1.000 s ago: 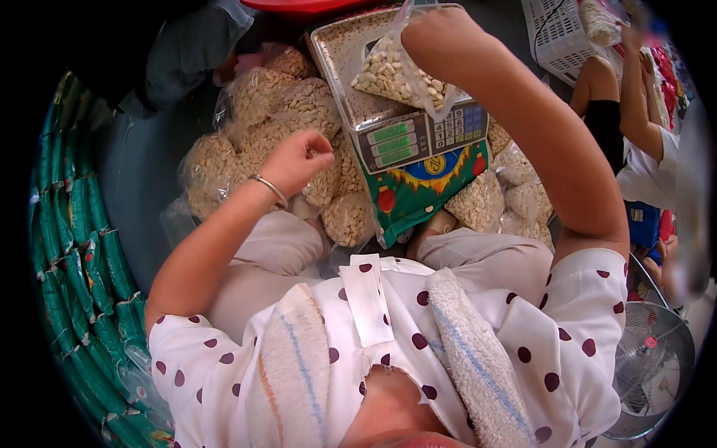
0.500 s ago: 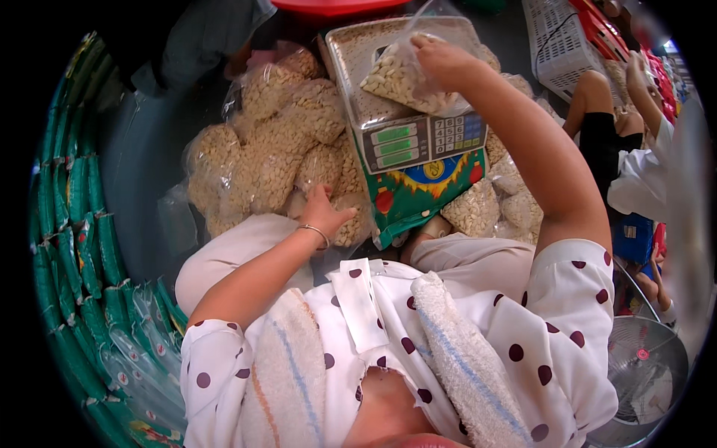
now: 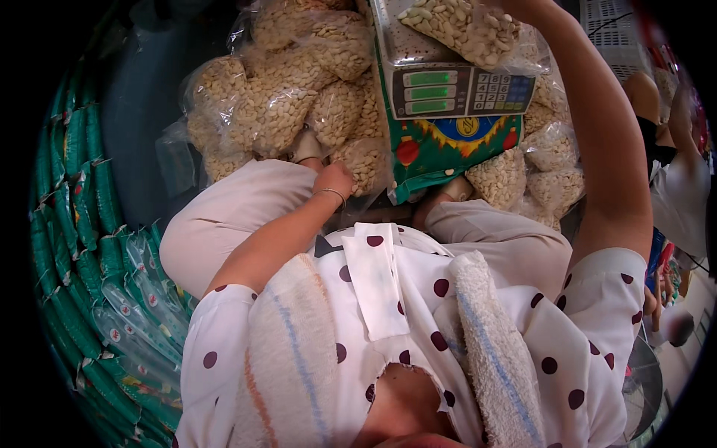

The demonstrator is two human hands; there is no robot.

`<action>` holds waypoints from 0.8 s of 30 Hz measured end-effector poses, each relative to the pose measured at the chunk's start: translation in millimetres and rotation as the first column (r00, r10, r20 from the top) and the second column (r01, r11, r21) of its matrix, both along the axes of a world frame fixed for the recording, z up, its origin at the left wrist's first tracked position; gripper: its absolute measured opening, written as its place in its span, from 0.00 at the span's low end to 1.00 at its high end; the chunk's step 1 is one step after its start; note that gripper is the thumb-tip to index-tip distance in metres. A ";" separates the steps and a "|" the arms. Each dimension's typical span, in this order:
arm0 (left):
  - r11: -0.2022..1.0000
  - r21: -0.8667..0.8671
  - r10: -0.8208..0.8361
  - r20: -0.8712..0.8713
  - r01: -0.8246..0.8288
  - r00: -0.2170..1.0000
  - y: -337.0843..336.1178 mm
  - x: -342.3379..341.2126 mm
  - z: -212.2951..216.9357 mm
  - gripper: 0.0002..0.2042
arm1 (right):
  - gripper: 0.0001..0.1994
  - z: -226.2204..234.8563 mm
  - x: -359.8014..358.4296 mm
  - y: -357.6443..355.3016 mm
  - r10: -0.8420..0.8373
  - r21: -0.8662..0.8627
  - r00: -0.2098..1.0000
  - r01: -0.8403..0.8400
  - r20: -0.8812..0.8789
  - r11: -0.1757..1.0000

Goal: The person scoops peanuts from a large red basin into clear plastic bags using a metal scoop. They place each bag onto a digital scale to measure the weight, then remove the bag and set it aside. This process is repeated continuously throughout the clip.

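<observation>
A clear plastic bag of pale pumpkin seeds (image 3: pixel 478 31) rests on the metal pan of a digital scale (image 3: pixel 426 56). At the upper edge my right hand (image 3: pixel 526 9), partly cut off by the picture, grips the top of that bag. The scale's green displays and keypad face me. Beneath it lies a green printed sack (image 3: pixel 455 145). My left hand (image 3: pixel 334 178) is curled closed between my knees, beside a small filled bag of seeds (image 3: pixel 364 163); what its fingers hold, if anything, is hidden.
Several filled seed bags (image 3: pixel 261 97) are heaped left of the scale, and more bags (image 3: pixel 549 149) lie to its right. Green packages (image 3: pixel 89 187) are stacked along the far left. A white crate (image 3: pixel 616 37) stands at upper right, near another person (image 3: pixel 676 172).
The view has shifted, so scale and bags sit higher in it. My left hand, fingers spread over a small bag before, has drawn in and curled. My right hand still grips the bag.
</observation>
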State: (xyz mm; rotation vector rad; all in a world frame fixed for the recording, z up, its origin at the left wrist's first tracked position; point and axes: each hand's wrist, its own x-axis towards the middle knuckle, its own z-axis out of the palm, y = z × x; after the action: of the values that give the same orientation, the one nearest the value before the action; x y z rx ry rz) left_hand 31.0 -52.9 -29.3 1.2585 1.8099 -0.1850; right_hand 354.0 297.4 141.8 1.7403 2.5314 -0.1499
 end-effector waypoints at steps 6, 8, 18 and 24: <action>0.976 0.216 -0.040 0.010 0.036 0.999 9.7 -8.2 6.4 0.10 | 0.11 133.5 -33.9 -93.5 -0.438 -0.367 0.532 0.240 -0.725 0.899; 0.967 0.243 -0.073 -0.013 0.074 0.997 12.2 -9.5 8.3 0.10 | 0.16 149.0 -32.5 -121.4 -0.439 -0.424 0.385 0.127 -0.812 0.896; 0.962 0.261 -0.080 0.008 0.076 0.997 28.8 -14.4 15.9 0.09 | 0.12 -10.3 -154.3 -268.2 -0.921 -0.901 0.287 -0.414 -0.264 0.129; 0.959 0.282 -0.030 0.059 0.013 0.998 26.8 -26.3 11.3 0.09 | 0.18 -137.8 -190.3 -310.5 -0.855 -0.927 0.364 -0.079 -0.370 0.367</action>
State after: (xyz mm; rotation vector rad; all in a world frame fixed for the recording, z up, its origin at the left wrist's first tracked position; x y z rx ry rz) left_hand 4.7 -26.0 -18.1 1.4646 1.8138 0.1042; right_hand 163.7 -13.1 3.9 1.9638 1.2928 -2.4240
